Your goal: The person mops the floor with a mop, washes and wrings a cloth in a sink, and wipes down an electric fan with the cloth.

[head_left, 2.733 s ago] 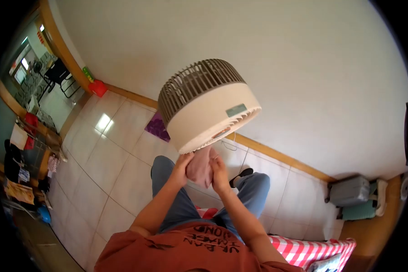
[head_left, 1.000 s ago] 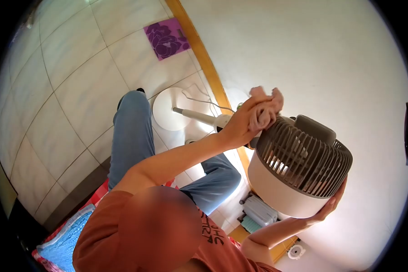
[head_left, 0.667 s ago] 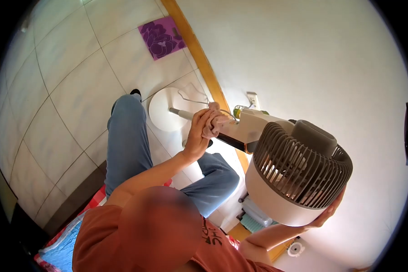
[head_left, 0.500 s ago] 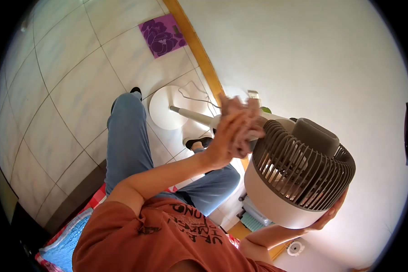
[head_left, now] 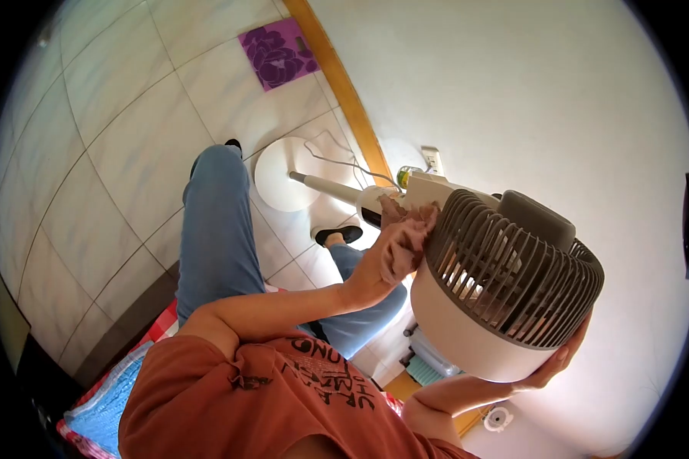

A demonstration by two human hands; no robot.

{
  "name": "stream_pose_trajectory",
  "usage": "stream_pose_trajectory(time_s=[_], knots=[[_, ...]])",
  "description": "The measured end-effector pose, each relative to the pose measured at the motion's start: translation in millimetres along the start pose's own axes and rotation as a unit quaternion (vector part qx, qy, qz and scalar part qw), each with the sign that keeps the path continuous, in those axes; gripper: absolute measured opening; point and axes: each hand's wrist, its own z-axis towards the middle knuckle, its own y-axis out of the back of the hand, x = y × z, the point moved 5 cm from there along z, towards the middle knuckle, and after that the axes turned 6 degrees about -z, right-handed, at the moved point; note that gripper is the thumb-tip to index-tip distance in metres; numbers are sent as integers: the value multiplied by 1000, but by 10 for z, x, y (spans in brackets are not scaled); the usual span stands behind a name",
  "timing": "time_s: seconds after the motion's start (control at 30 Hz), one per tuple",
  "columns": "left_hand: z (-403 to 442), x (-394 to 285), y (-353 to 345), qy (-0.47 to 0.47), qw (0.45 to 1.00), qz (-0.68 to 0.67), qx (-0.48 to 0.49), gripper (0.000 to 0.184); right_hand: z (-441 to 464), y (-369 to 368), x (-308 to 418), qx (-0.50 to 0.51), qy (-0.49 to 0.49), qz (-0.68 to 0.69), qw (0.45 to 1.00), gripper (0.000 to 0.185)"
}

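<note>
A standing fan has a white housing (head_left: 467, 329) and a dark grey slatted grille (head_left: 513, 275), tilted towards me. My left hand (head_left: 371, 281) is closed round a crumpled pinkish cloth (head_left: 407, 243). That cloth presses against the left edge of the grille, by the fan's neck. Around the lower right side of the housing, my right hand (head_left: 553, 371) grips the fan; part of its fingers is hidden behind it. The fan's pale pole (head_left: 329, 191) runs down to a round white base (head_left: 272, 183) on the floor.
A thin cable (head_left: 337, 161) trails over the tiles beside the base. A wall socket (head_left: 432, 159) sits on the white wall to the right. There is a purple flower-patterned mat (head_left: 278, 55) along the wooden skirting (head_left: 344, 84). My legs in jeans (head_left: 218, 222) flank the pole.
My left hand with the cloth has moved slightly down, and the cloth is now flatter against the grille edge. My right hand stays on the housing.
</note>
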Motion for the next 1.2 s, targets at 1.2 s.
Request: stream_pose_trajectory(time_s=[1.2], knots=[[-991,371,229,358,932,28,-50,45,-345,926,-425,-244,162,172,940,24]])
